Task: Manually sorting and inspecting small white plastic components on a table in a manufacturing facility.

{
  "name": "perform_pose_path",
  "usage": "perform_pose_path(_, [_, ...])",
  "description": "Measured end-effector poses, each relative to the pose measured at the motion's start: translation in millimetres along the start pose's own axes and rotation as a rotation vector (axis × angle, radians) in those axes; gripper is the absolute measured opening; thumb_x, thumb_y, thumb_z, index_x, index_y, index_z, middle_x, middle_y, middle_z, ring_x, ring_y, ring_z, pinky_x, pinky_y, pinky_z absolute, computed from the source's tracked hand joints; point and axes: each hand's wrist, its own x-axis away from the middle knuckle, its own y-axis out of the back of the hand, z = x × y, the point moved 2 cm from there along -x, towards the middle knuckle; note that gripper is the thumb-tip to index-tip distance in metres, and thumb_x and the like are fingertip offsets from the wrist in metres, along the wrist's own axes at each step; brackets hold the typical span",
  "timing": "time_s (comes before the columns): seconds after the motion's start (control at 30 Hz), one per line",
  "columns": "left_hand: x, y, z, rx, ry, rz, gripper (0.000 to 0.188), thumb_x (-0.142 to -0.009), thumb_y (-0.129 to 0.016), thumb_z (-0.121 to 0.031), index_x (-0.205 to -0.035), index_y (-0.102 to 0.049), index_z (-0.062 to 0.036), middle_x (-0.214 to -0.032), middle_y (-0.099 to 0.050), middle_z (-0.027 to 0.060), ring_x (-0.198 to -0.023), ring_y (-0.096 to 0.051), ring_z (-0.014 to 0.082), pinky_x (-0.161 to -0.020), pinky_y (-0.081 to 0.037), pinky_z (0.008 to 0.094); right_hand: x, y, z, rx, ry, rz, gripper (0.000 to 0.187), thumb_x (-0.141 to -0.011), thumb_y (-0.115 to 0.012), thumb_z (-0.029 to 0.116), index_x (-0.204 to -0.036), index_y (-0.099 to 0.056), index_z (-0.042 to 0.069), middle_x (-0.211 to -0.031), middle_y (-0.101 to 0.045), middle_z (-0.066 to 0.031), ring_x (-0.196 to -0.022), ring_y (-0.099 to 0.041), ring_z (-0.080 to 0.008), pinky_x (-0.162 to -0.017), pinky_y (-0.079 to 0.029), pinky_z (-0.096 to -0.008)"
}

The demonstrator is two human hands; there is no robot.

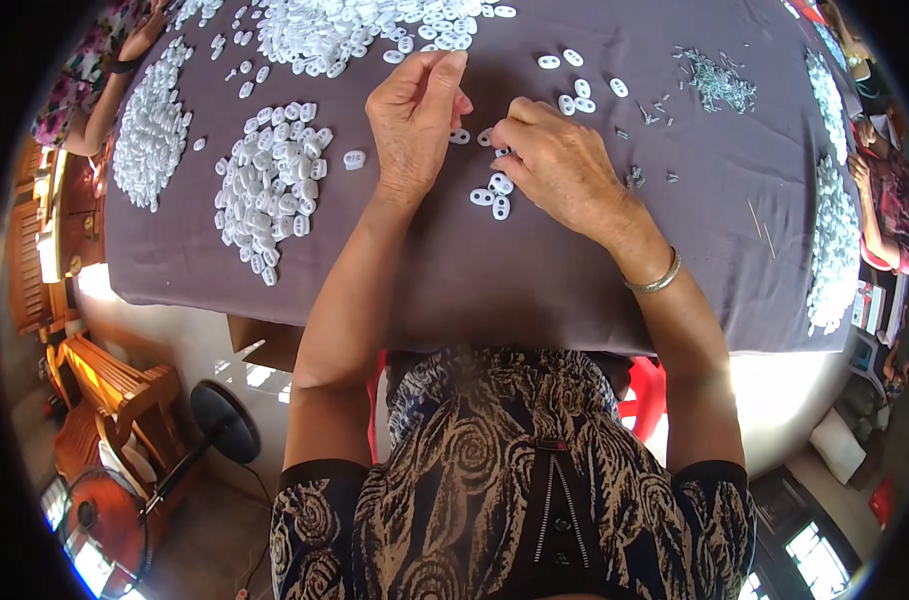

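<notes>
My left hand [415, 125] is raised over the dark tablecloth, thumb and fingers pressed together; what they hold, if anything, is hidden. My right hand [560, 165], with a bangle on its wrist, pinches at a small white oval plastic piece with two holes [503, 152]. Just below its fingertips lie several more white two-holed pieces [501, 184], close together on the cloth. Between the hands rests another white piece [460, 136]. Beyond my right hand several similar pieces [583, 88] are scattered.
A heap of white pieces [270, 185] lies left of my left arm, a larger one [320, 30] at the far side. Small metal screws or pins [720, 85] are piled at the right. Thin sticks [762, 228] lie nearby. Other people sit at both sides beside more white heaps.
</notes>
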Motion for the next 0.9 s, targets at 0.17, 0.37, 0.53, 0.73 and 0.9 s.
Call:
perform_pose_path(0.17, [6.8,-5.6,0.5,-0.007,-0.005,0.083,0.012,-0.088,-0.065,-0.012,-0.091,-0.065,0.0001,-0.069,-0.06,0.0003,-0.059,-0.054,0.0043,-0.051,-0.043,0.019,5.0,-3.6,-7.2,-0.162,0.106,-0.104,0.013,-0.076,-0.068,0.004,-0.08,-0.056,0.005,-0.078,-0.054,-0.0058,-0.077,-0.057,-0.0249,-0.064,-0.048,-0.0374])
perform_pose_path(0.37, [14.8,-5.4,5.7,0.008,-0.075,0.347,0.021,-0.088,-0.061,0.002,-0.109,-0.06,-0.0015,-0.09,-0.059,-0.0001,-0.079,-0.054,0.0035,-0.064,-0.045,0.0172,6.2,10.3,-20.1,-0.514,-0.181,-0.25,0.01,-0.08,-0.067,0.001,-0.084,-0.058,0.002,-0.078,-0.06,-0.0026,-0.065,-0.054,-0.0113,-0.06,-0.046,-0.0259])
perform_pose_path(0.53, [16.3,-17.2,7.4,0.026,-0.11,0.463,0.03,-0.084,-0.063,0.007,-0.112,-0.059,-0.0028,-0.089,-0.057,-0.0004,-0.082,-0.054,0.0043,-0.067,-0.047,0.0189,8.1,9.5,-28.2,-0.75,-0.28,-0.251,0.004,-0.088,-0.063,0.003,-0.091,-0.061,0.0,-0.082,-0.061,0.0016,-0.073,-0.052,-0.005,-0.066,-0.045,-0.021])
perform_pose_path(0.73, [16.0,-18.6,4.1,0.051,-0.068,0.502,0.033,-0.084,-0.063,0.007,-0.114,-0.058,-0.0039,-0.085,-0.058,-0.0009,-0.077,-0.055,0.0044,-0.065,-0.047,0.0185,7.8,-0.2,-38.8,-1.035,-0.256,-0.217,0.004,-0.089,-0.062,0.004,-0.091,-0.06,0.001,-0.084,-0.06,0.0008,-0.077,-0.053,-0.006,-0.07,-0.046,-0.0222])
perform_pose_path(0.9, [19.8,-19.4,5.6,0.071,0.01,0.476,0.023,-0.085,-0.063,0.006,-0.106,-0.062,-0.0027,-0.082,-0.06,-0.0014,-0.07,-0.054,0.0041,-0.061,-0.048,0.0192,6.8,4.1,-37.6,-1.183,-0.353,-0.227,0.004,-0.089,-0.063,0.007,-0.09,-0.059,0.004,-0.082,-0.058,0.001,-0.07,-0.05,-0.0048,-0.063,-0.044,-0.0205])
